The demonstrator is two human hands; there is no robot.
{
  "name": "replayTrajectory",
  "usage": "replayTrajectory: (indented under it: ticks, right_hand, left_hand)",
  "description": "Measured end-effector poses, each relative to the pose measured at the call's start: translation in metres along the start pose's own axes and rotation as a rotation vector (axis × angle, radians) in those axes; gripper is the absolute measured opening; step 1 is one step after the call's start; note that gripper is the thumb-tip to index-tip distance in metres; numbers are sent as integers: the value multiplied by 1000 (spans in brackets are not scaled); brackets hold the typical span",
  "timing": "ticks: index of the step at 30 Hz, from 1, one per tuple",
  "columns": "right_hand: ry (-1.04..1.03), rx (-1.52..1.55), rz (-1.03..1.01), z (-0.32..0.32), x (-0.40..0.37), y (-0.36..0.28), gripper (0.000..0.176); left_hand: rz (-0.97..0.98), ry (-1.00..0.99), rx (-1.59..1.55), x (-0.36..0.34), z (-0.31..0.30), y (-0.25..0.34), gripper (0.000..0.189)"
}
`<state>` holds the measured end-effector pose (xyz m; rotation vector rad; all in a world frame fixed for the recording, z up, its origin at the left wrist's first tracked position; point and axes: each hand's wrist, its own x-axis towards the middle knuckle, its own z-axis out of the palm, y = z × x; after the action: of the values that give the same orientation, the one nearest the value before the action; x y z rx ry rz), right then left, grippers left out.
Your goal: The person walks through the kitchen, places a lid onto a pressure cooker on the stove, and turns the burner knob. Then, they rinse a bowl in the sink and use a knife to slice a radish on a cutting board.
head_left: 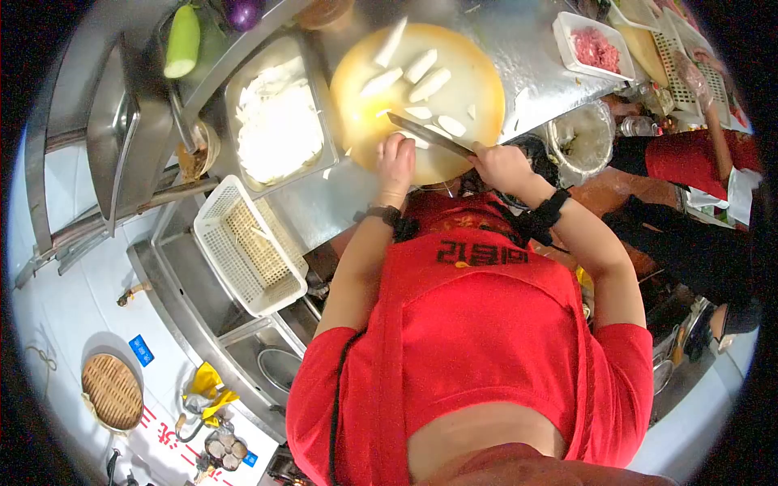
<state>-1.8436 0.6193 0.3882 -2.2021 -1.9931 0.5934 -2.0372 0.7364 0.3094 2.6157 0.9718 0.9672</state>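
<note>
My right hand (pixel 504 168) is wrapped round the handle of a knife (pixel 433 135), whose blade slants across the round yellowish cutting board (pixel 478 85). My left hand (pixel 395 164) lies at the board's near edge, fingers curled onto a white vegetable piece (pixel 418 140) beside the blade. The hand and knife partly hide this piece. Several peeled white vegetable pieces (pixel 429 84) are scattered farther up the board. To the left, a metal tray (pixel 326 146) is heaped with cut white vegetable (pixel 275 130), bright with glare.
A white plastic basket (pixel 212 243) sits below the tray, over a metal sink (pixel 190 279). Minced meat (pixel 596 50) fills a white container at upper right. A lined bin (pixel 582 142) stands right of the board. Another person's red sleeve (pixel 689 158) shows at far right.
</note>
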Motion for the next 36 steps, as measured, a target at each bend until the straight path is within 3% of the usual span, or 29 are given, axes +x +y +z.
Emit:
replayTrajectory:
  ticks: [4,9,15,25,27,28,30,34,36]
  right_hand:
    - [-22,-29,-9,29,4,4,24]
    - [-8,2,-7,3,1,-1,24]
    - [35,-25,4,30,8,-1,25]
    - [63,11,-29,18,7,-8,27]
    - [-133,-35,64,7,9,-14,25]
    - [-132,-32,64,8,7,-13,25]
    - [27,18,-6,8,2,-6,29]
    - [40,57,17,17,-2,11,29]
    - [37,35,126,14,-4,17,27]
  left_hand:
    - [14,7,4,-4,-4,4,17]
    - [22,4,5,0,-1,1,16]
    - [39,39,21,3,-2,1,15]
    - [6,26,-5,-3,1,1,14]
    - [7,41,8,-1,1,0,12]
    - [5,25,13,-3,0,-1,12]
    - [5,10,18,-3,0,0,12]
    - [3,-37,1,13,-9,9,14]
    - [11,-85,9,17,-10,9,15]
